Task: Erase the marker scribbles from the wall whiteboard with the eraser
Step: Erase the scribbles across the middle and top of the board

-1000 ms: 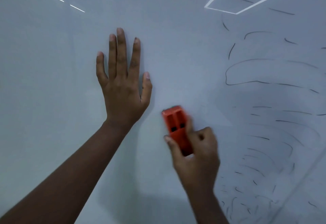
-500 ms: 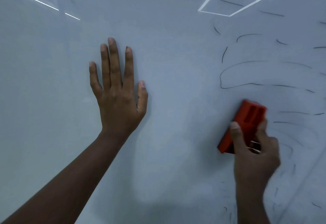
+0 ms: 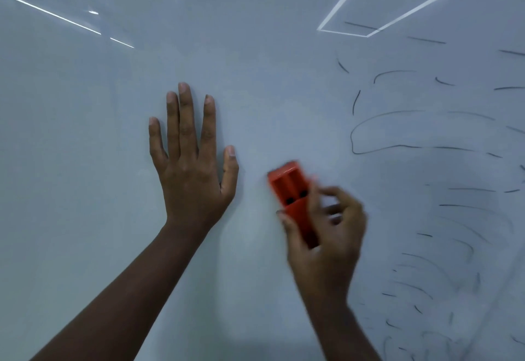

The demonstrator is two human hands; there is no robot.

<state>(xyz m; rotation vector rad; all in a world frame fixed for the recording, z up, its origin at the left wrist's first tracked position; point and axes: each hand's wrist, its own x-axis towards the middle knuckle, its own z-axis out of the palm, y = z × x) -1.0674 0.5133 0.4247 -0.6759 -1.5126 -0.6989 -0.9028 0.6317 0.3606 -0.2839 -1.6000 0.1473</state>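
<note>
The whiteboard [image 3: 85,161] fills the whole view. My right hand [image 3: 326,241] grips an orange eraser [image 3: 292,193] against the board just right of centre; both are motion-blurred. Black marker scribbles [image 3: 397,147] cover the right side of the board, as long curved strokes with shorter faded ones below them. My left hand [image 3: 193,167] presses flat on the board with straight fingers pointing up, a short way left of the eraser.
Bright reflections lie on the board: a square outline [image 3: 341,11] at the upper right and thin lines [image 3: 56,15] at the upper left. No scribbles show on the board's left half.
The eraser and my right hand swept right into the scribbles half a second ago, then back left beside my left hand. My left hand stayed flat on the board.
</note>
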